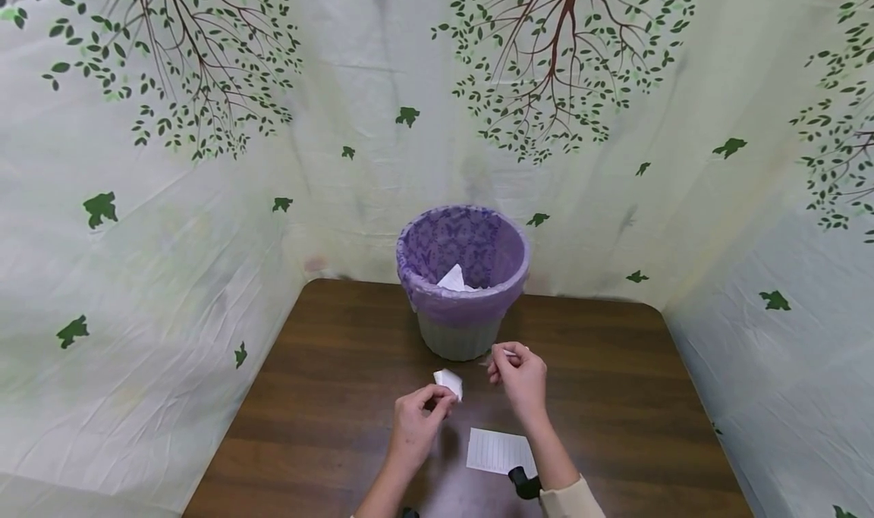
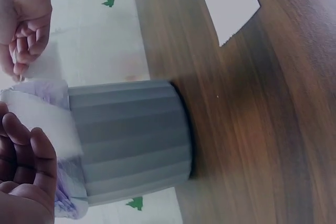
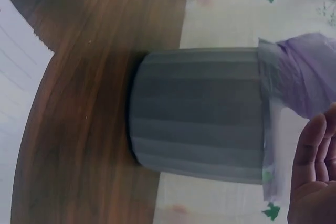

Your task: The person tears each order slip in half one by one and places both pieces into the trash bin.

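Note:
My left hand [image 1: 415,425] pinches a small white piece of paper [image 1: 448,384] between thumb and fingertips, in front of the bin. In the left wrist view that paper [image 2: 44,121] shows pale and blurred beyond the curled fingers. To the right and a little farther forward, my right hand [image 1: 522,381] pinches a small white scrap [image 1: 509,353], mostly hidden by the fingers. A lined sheet of paper [image 1: 498,451] lies on the table below the hands, partly covered by the right forearm. One edge of it looks torn in the right wrist view.
A grey ribbed bin [image 1: 456,336] with a purple patterned liner [image 1: 451,233] over its rim stands at the back of the brown wooden table [image 1: 328,397]. White paper [image 1: 453,277] lies inside. Cloth walls with printed trees and leaves [image 1: 348,199] surround the table.

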Available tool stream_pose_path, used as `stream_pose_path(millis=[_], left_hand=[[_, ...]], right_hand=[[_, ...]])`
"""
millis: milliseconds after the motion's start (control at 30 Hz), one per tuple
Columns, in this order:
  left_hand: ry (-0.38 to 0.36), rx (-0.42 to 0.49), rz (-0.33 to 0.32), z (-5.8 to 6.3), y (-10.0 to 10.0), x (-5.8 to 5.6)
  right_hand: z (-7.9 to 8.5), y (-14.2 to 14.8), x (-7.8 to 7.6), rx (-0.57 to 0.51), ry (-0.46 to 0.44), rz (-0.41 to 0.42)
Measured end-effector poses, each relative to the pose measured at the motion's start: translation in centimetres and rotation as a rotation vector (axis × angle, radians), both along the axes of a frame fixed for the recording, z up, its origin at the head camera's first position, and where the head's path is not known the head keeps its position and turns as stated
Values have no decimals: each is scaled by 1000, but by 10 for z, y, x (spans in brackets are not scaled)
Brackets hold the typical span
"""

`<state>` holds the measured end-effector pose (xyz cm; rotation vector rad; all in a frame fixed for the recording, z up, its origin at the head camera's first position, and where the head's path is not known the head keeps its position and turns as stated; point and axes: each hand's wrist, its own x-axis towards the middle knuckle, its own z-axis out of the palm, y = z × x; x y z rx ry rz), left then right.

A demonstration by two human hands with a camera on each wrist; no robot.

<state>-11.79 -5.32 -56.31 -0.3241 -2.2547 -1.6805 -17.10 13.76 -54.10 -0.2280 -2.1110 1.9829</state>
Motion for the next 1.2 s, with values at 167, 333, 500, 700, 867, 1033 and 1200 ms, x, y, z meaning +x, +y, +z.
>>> stream_pose_path(millis=[167, 333, 500, 700, 867, 1033, 1200], left_hand=[[-19, 28, 37, -3, -4, -2], [16, 33, 63, 0, -7, -6], [65, 25, 92, 10, -6, -14], [111, 41, 102, 31, -5, -29], [185, 12, 115, 54, -6, -43], [276, 11, 113, 78, -8, -58], [318, 34, 114, 100, -9, -73]], right_hand=[[0, 7, -2, -21, -2, -19], [3, 7, 0, -26, 23, -5], [11, 4, 4, -1, 61, -7], [22, -1, 5, 26, 121, -7], [37, -4, 5, 53, 178, -3], [59, -6, -1, 74, 244, -2], [85, -9, -12, 88, 303, 6]])
